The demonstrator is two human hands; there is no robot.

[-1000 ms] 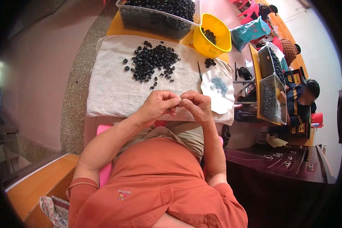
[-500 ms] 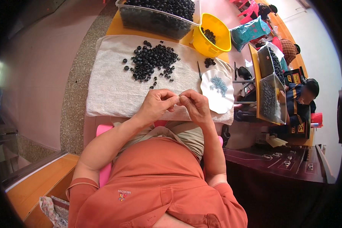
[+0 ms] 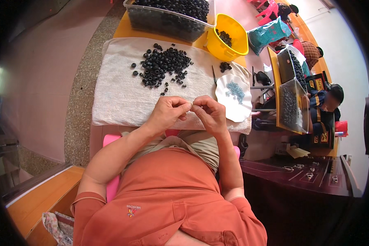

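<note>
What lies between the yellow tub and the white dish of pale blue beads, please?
In the head view, a small cluster of black beads lies on the white towel between tub and dish, a thin dark tool to its left.

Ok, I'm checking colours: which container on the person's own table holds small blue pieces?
The white wavy-rimmed plate, right of the right hand. It's the shallow one; the yellow tub and clear bin hold dark beads.

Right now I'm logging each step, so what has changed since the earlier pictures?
Barely anything: the whole view slid slightly left. Left hand and right hand still pinch close together; nothing visibly taken up or let go. Black bead pile, white dish and yellow basket stayed put.
</note>
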